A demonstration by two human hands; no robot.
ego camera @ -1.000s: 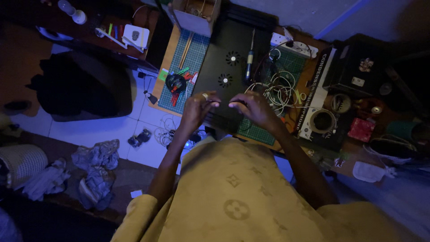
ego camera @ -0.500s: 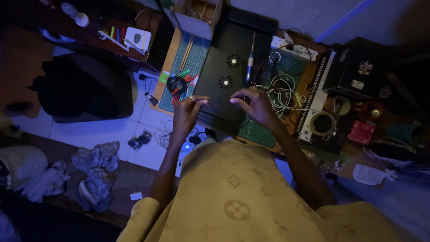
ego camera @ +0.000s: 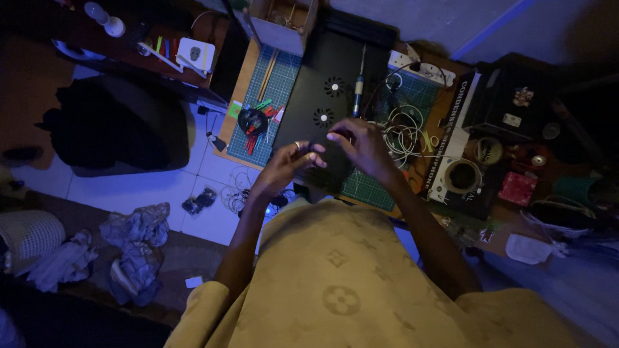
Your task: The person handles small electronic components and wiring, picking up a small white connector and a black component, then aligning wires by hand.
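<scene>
My left hand [ego camera: 289,164] and my right hand [ego camera: 362,145] meet fingertip to fingertip above the near edge of a black panel [ego camera: 309,90] with two small round fans [ego camera: 324,117]. Between the fingertips sits a small dark part [ego camera: 314,147]; it is too dim to make out its shape. There is a ring on one finger of my left hand. The panel lies on a green cutting mat [ego camera: 274,80] on a wooden desk. A slim screwdriver [ego camera: 358,84] rests on the panel beyond my right hand. Coiled white wire [ego camera: 405,132] lies just right of my right hand.
Red and green tools around a black round thing [ego camera: 253,122] lie on the mat's left. A cardboard box [ego camera: 282,29] stands at the back, a tape roll [ego camera: 461,174] and red box [ego camera: 518,188] at right. On the floor: black bag [ego camera: 116,132], crumpled cloths [ego camera: 132,241], white basket [ego camera: 26,235].
My left hand has moved right from the panel's left edge and now meets my right hand. The right hand has stayed over the panel's near edge.
</scene>
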